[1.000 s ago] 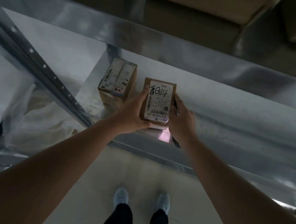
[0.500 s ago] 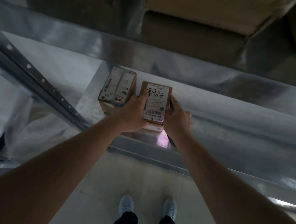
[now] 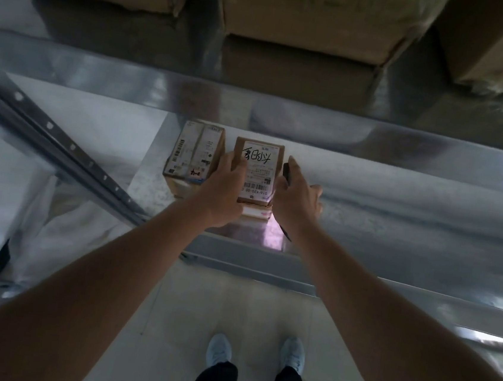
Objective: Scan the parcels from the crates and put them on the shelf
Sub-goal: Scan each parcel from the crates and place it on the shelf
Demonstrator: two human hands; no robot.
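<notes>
A small brown parcel (image 3: 260,172) with a white label and black handwriting sits on the shiny metal shelf (image 3: 397,212), close to its front edge. My left hand (image 3: 223,193) grips its left side, thumb on the label. My right hand (image 3: 297,201) is against its right side and holds a dark scanner (image 3: 286,170), whose other end sticks out below the wrist. A second labelled parcel (image 3: 195,153) stands just to the left, almost touching the first.
Large cardboard boxes (image 3: 309,16) fill the shelf level above. A perforated steel upright (image 3: 62,151) slants across the left, with crumpled clear plastic (image 3: 63,226) below it. The shelf's front rail (image 3: 252,261) runs under my wrists. My feet stand on the pale floor.
Both hands have pushed the handwritten parcel deeper onto the shelf, level with the other parcel. The view has tilted up, showing more of the boxes above.
</notes>
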